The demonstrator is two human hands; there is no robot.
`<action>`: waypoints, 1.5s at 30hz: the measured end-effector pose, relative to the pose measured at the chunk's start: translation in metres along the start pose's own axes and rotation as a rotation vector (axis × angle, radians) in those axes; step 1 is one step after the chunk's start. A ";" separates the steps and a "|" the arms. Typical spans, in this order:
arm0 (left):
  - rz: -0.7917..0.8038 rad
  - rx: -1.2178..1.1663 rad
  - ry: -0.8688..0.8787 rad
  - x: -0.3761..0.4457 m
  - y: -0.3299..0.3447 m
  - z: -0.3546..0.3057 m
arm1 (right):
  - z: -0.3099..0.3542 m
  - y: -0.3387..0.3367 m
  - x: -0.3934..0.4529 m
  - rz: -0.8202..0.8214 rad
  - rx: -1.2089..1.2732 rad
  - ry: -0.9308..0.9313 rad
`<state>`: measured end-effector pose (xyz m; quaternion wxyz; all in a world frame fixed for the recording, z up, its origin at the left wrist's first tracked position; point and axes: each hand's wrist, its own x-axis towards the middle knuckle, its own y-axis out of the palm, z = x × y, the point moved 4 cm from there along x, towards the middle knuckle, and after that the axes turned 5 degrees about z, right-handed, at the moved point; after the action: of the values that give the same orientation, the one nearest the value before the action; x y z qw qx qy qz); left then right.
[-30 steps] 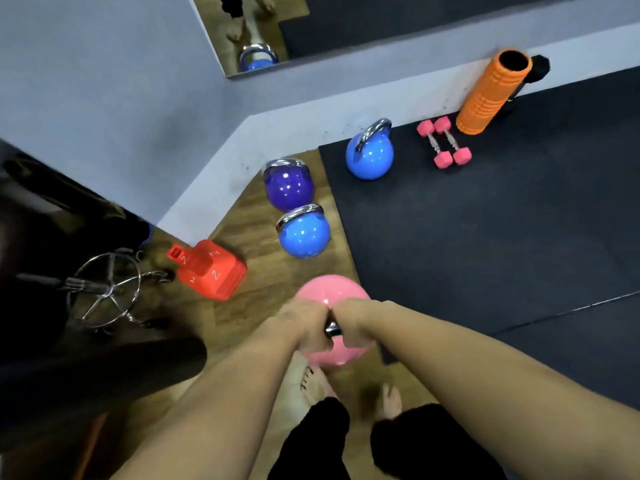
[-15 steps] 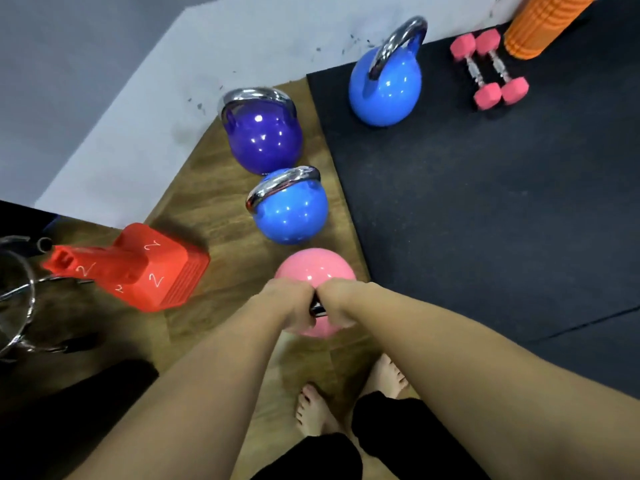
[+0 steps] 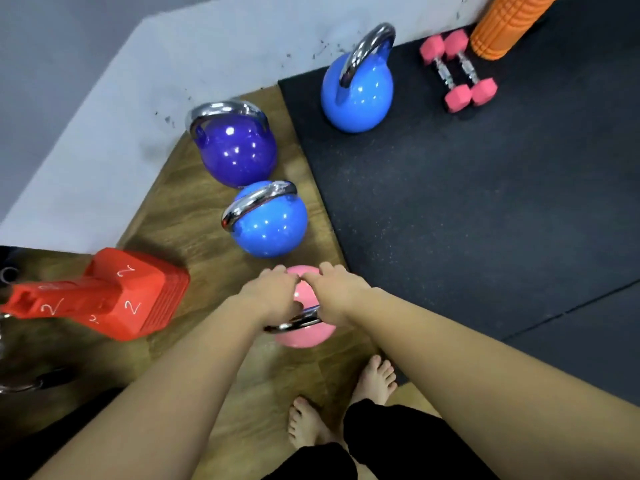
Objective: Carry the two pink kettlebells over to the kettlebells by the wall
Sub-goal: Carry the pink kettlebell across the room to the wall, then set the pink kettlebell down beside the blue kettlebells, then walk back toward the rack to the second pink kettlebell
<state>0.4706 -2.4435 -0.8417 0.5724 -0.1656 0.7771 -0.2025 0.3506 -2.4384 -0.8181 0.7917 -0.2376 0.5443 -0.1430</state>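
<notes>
Both hands, left (image 3: 273,296) and right (image 3: 337,294), clasp the chrome handle of a glossy pink kettlebell (image 3: 306,336) over wood-plank flooring (image 3: 187,216), near a blue kettlebell (image 3: 272,225), beside black rubber matting (image 3: 467,209) and a white wall (image 3: 145,84).

A pale grey wall (image 3: 86,57) meets a white skirting band (image 3: 214,64) that runs across the top, scuffed with dark specks. Beyond the fingers (image 3: 277,282) and to their left lies wood-grain plank floor (image 3: 194,209); to their right a black speckled rubber mat (image 3: 467,220) covers the floor, a seam crossing it lower right. Against the wall at far upper right leans an orange foam roller (image 3: 505,22). At the left edge, chrome stool legs (image 3: 20,386) show. Light glints from above.
</notes>
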 end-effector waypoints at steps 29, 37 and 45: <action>-1.175 0.664 0.657 -0.568 -0.507 -0.330 | 0.109 -0.449 -0.648 -1.216 0.056 0.726; -0.952 0.721 0.858 -0.593 -0.457 -0.403 | 0.102 -0.375 -0.724 -1.349 0.138 0.979; -0.827 0.855 1.257 -0.658 -0.340 -0.533 | 0.088 -0.248 -0.843 -1.319 0.320 1.324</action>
<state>0.1600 -2.3481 0.0104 -0.0699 -0.0627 0.6839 -0.7235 0.1316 -2.2202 0.0089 0.1049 -0.2568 0.6126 -0.7402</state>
